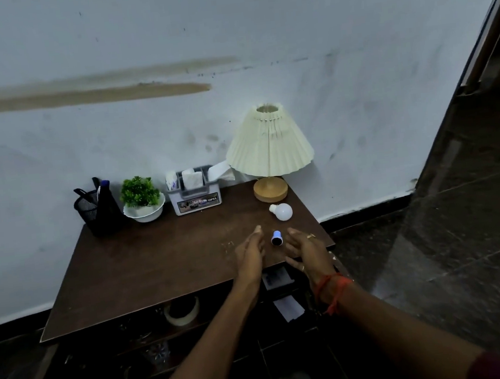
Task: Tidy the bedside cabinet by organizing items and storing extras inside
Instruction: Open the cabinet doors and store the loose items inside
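A dark wooden bedside cabinet (145, 262) stands against the wall. On its right front part lies a small blue and white cylinder (277, 237) with a dark end facing me. My left hand (250, 252) is just left of it and my right hand (306, 249) just right of it, both with relaxed fingers and holding nothing. A white light bulb (282, 211) lies on its side behind the cylinder. A lamp (269, 153) with a pleated cream shade stands at the back right.
Along the back stand a black mesh pen holder (90, 206), a small green plant in a white bowl (142, 200) and a grey organizer box (195, 192) with tissues. Below the top, open shelves hold a tape roll (183, 312) and papers (289, 307). Dark floor lies to the right.
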A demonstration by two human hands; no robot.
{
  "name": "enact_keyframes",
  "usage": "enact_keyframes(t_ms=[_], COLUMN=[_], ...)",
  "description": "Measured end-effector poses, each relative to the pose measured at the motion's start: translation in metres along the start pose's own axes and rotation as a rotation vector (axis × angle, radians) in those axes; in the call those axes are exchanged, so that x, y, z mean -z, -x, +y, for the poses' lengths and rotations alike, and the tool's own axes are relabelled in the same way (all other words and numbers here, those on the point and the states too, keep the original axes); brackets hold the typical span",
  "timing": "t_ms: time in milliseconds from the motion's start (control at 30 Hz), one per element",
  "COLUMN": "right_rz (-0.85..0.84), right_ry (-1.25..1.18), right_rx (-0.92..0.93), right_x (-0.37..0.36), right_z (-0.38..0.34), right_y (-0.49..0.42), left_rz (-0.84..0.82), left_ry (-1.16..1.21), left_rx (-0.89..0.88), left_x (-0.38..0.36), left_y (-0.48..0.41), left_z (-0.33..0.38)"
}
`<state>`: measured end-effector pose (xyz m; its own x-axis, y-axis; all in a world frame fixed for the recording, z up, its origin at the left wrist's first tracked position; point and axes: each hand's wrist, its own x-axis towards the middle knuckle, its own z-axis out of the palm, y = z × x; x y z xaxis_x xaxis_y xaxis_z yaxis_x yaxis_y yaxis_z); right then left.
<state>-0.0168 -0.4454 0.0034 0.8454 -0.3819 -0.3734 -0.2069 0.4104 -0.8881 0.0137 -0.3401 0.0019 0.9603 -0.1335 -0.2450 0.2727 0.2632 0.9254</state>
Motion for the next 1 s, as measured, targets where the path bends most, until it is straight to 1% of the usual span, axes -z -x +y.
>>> enact_keyframes(t_ms=[67, 167, 400, 600, 767, 1000], right_rz=[-0.009, -0.038, -0.065, -0.057, -0.075, -0.095], right_ry=[-0.005, 0.060, 0.090, 0.043, 0.053, 0.105], right_rx=[-0.048, -0.081, -0.092, -0.063, -0.043, -0.085], right_x=[-0.004, -0.007, -0.004, 0.002, 0.015, 0.031], right_z=[0.001, 0.004, 0.015, 0.026, 0.042, 0.082], right_y=[-0.007, -0.013, -0.008, 0.029, 0.065, 0.076], left_rz=[-0.016, -0.028, -0.075, -0.030, -0.001, 0.099], left_ry=[-0.030, -0.054, -0.088, -0.059, -0.027, 0.069], left_rx=[0.017, 0.046, 0.054, 0.062, 0.070, 0.192], left_x=[-0.002, -0.003, 0.002, 0.017, 0.026, 0.043], left_y=[-0.011, -0.017, 0.004, 0.047, 0.084, 0.097], left_z=[-0.006, -0.010, -0.014, -0.020, -0.027, -0.059])
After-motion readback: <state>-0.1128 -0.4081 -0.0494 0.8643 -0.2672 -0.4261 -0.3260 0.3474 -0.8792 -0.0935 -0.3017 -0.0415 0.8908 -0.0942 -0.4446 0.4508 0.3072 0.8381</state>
